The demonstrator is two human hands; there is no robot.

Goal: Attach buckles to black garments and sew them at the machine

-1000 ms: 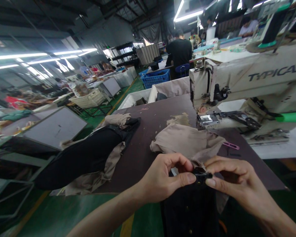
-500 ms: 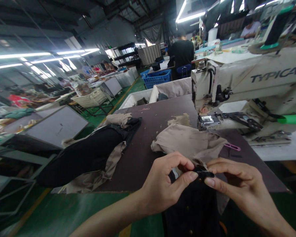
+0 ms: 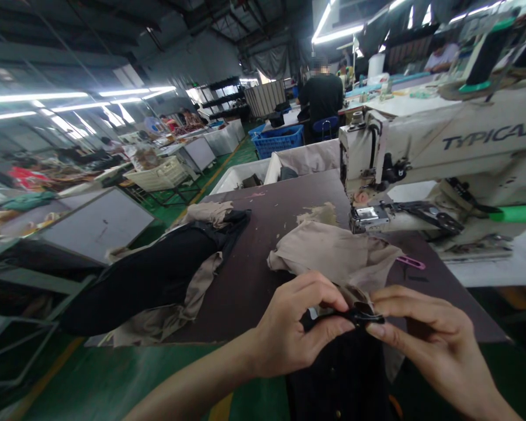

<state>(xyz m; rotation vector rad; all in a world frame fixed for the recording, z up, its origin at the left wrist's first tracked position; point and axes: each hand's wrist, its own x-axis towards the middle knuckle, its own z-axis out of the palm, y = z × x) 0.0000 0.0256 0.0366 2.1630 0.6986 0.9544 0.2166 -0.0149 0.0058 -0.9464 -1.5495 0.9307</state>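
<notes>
Both hands pinch the folded upper edge of a black garment (image 3: pixel 333 374) that hangs down over the table's front edge. My left hand (image 3: pixel 302 321) grips the edge between thumb and fingers. A short way to the right, my right hand (image 3: pixel 425 333) pinches the same edge. Between them the black fabric shows a pale line and a bit of beige cloth. Beige fabric (image 3: pixel 333 248), seemingly part of this garment, lies spread on the table just beyond my fingers. Small brass-coloured dots run down the black front.
A sewing machine (image 3: pixel 421 152) stands at the right of the brown table (image 3: pixel 263 257). Beside the beige cloth lies a pink thread snipper (image 3: pixel 411 262). Another black and beige garment (image 3: pixel 158 275) drapes over the left edge. White bins (image 3: pixel 307 158) and a blue basket (image 3: pixel 280 140) are behind; a person (image 3: pixel 322 93) is beyond.
Both hands have shifted slightly down with the garment's edge, which has turned so more of its beige inner side and a pale line show. Both pinches are kept.
</notes>
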